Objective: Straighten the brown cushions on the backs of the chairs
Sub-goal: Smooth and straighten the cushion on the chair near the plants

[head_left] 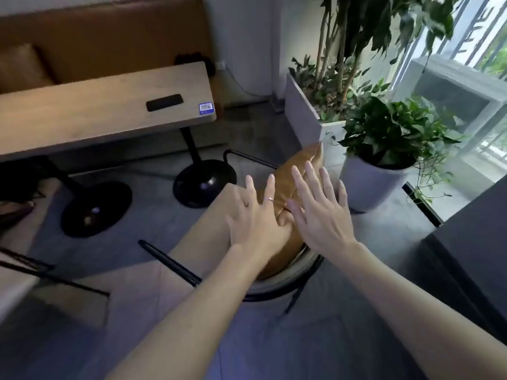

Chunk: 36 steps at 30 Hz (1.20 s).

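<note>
A brown cushion (pixel 297 171) stands on edge against the curved back of a chair (pixel 285 283) with a black metal frame and a tan seat. My left hand (pixel 255 215), with a ring on one finger, lies flat with fingers spread on the cushion's left side. Beside it, my right hand (pixel 319 209) is also flat and spread, over the cushion's right side. Neither hand grips the cushion. The hands hide much of it. A second brown cushion (pixel 22 67) leans on the brown bench at the far left.
A wooden table (pixel 96 116) on black pedestal bases (pixel 204 182) stands ahead to the left, with a black object (pixel 164 102) on it. White planters with green plants (pixel 378 182) crowd the right, by the window. A dark counter (pixel 472 242) is at the right edge.
</note>
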Each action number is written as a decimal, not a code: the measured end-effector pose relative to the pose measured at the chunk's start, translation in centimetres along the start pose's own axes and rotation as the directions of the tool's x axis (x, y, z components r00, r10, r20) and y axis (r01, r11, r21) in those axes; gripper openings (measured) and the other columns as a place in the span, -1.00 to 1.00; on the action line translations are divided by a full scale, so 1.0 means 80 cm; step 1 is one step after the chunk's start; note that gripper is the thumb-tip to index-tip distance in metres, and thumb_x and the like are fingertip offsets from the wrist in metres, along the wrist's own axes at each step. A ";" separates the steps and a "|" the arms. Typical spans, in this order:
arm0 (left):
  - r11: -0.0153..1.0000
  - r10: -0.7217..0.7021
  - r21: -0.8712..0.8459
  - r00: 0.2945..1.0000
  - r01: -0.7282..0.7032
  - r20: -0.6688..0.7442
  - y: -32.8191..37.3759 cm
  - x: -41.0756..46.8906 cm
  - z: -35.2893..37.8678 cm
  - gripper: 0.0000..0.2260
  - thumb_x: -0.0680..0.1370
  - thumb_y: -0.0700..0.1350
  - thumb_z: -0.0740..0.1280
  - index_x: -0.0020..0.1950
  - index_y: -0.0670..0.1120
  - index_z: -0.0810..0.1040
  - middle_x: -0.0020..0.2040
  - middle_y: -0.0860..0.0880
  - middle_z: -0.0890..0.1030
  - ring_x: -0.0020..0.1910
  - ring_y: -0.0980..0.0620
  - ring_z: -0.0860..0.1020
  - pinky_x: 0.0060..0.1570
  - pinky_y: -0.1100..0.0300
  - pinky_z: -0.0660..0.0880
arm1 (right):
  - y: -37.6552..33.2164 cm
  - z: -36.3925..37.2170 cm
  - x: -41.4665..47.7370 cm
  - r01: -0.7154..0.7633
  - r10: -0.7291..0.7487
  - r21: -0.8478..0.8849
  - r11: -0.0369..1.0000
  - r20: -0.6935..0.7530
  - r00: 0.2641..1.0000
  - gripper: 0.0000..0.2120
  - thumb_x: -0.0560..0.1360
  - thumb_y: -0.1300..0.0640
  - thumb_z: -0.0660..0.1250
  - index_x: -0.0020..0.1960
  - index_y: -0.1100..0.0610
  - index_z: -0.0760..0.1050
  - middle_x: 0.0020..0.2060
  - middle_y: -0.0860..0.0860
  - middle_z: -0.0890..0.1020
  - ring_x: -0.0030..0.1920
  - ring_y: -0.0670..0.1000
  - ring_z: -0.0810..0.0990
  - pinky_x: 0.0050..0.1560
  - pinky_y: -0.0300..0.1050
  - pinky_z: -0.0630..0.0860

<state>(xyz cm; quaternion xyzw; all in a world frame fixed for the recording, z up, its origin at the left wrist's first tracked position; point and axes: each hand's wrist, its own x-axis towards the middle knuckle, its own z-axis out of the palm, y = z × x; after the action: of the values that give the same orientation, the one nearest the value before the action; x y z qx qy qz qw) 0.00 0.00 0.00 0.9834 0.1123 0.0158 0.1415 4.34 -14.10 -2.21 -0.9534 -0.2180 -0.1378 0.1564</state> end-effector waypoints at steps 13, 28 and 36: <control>0.979 -0.068 0.199 0.994 0.049 0.087 -0.021 0.000 0.086 0.02 0.30 0.52 0.25 0.56 0.22 -0.22 0.61 -0.16 -0.02 0.48 -0.38 0.13 0.25 -0.36 0.25 | 0.023 0.104 -0.034 -0.165 0.129 0.213 0.963 0.173 0.976 -0.50 0.76 -0.14 -0.06 0.69 -0.17 0.13 0.71 0.03 0.14 0.69 0.26 0.04 0.65 0.23 -0.07; 0.967 -0.048 0.255 0.993 0.019 0.106 -0.018 -0.006 0.083 0.00 0.37 0.38 0.34 0.57 0.17 -0.24 0.58 -0.21 0.08 0.43 -0.40 0.24 0.23 -0.32 0.30 | 0.029 0.119 -0.104 -0.877 0.297 0.279 -0.390 0.940 0.167 -0.31 0.48 -0.11 0.51 0.52 0.05 0.37 0.35 0.16 0.56 0.21 0.31 0.63 -0.29 0.22 0.71; 0.968 0.022 0.244 0.994 -0.048 0.107 -0.022 -0.003 0.080 -0.05 0.42 0.30 0.36 0.59 0.14 -0.19 0.58 -0.24 0.09 0.42 -0.41 0.24 0.22 -0.31 0.28 | -0.030 0.166 -0.106 -0.698 0.426 0.402 -0.593 0.892 0.153 0.01 0.10 -0.21 0.51 0.50 0.07 0.40 0.31 0.19 0.61 0.19 0.33 0.66 0.04 0.50 0.64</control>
<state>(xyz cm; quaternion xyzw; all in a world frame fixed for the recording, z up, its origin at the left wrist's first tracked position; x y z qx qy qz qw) -0.22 -0.19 -6.65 0.9947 0.0886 -0.0469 0.0236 -1.51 -10.40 -16.57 -0.4754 0.4137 0.2797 0.7243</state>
